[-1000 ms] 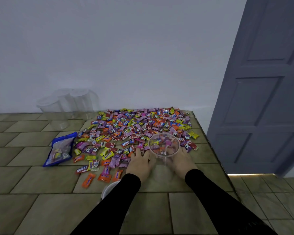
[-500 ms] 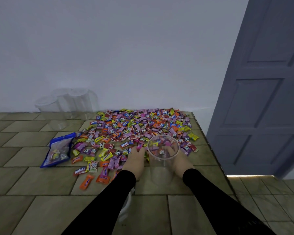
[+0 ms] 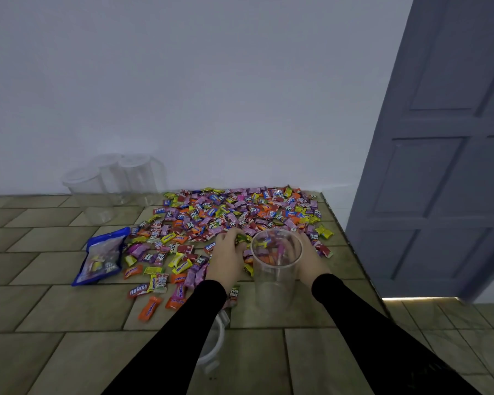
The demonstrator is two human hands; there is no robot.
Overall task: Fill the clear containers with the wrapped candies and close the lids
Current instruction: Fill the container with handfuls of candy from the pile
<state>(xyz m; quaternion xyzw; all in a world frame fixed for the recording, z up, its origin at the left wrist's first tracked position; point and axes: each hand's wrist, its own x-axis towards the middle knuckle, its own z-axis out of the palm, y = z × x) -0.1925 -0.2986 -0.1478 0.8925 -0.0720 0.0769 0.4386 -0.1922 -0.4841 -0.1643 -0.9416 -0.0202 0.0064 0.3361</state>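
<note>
While the left hand [image 3: 229, 258] curls its fingers around candies [image 3: 234, 215] beside the open container [image 3: 275, 269], filling seems only begun. Whether the right hand [image 3: 311, 259] grips the container I cannot tell. Next, drop this handful inside.

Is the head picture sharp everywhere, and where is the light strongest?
Head view: dim, even light; the brightest spot is a strip under the door. The wide lens bends the tiled counter. The clear containers near the wall look faint, and the candies are slightly soft.

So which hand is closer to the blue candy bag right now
Left. The left hand is over the candies, with loose sweets between it and the blue candy bag; the right hand is beyond the clear container.
</note>
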